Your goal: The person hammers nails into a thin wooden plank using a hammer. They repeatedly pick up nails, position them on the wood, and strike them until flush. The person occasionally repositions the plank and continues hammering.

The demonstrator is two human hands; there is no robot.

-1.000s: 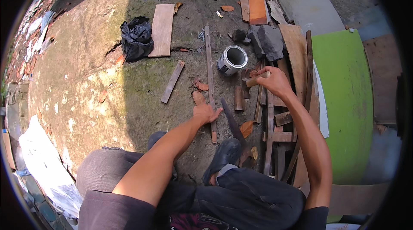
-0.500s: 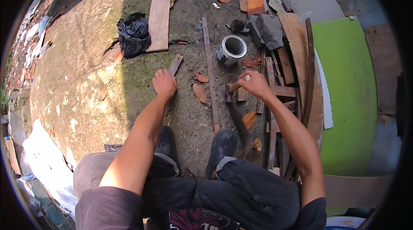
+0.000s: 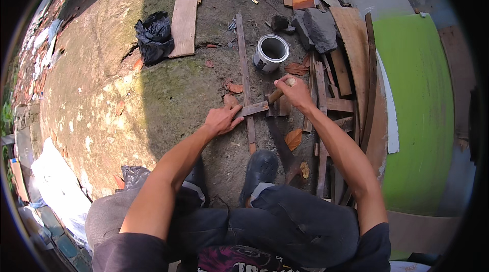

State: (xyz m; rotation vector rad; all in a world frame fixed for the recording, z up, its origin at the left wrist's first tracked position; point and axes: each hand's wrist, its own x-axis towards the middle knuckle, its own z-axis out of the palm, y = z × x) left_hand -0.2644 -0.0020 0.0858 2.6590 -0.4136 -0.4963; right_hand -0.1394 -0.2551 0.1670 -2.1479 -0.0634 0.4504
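Note:
My left hand (image 3: 222, 120) grips one end of a short wooden piece (image 3: 254, 109), its other end pointing right. The piece crosses over a long thin wooden strip (image 3: 243, 61) lying on the ground; I cannot tell whether the two touch. My right hand (image 3: 297, 92) is closed round the wooden handle of a hammer (image 3: 275, 96). The hammer's head is mostly hidden behind the right end of the short piece. Beside the hammer a small wooden block (image 3: 281, 108) lies on the ground. An open metal can (image 3: 271, 54) stands just beyond my right hand.
Wooden offcuts (image 3: 320, 119) are heaped to the right, beside a green board (image 3: 410, 114). Dark stone blocks (image 3: 320, 30) sit behind the can. A black plastic bag (image 3: 154, 39) and a flat board (image 3: 184, 25) lie at the far left. My shoes (image 3: 261, 173) frame the near ground.
My left hand has moved right and nearer, bringing the short wooden piece across the long strip to the hammer. My right hand has shifted slightly nearer, still holding the hammer.

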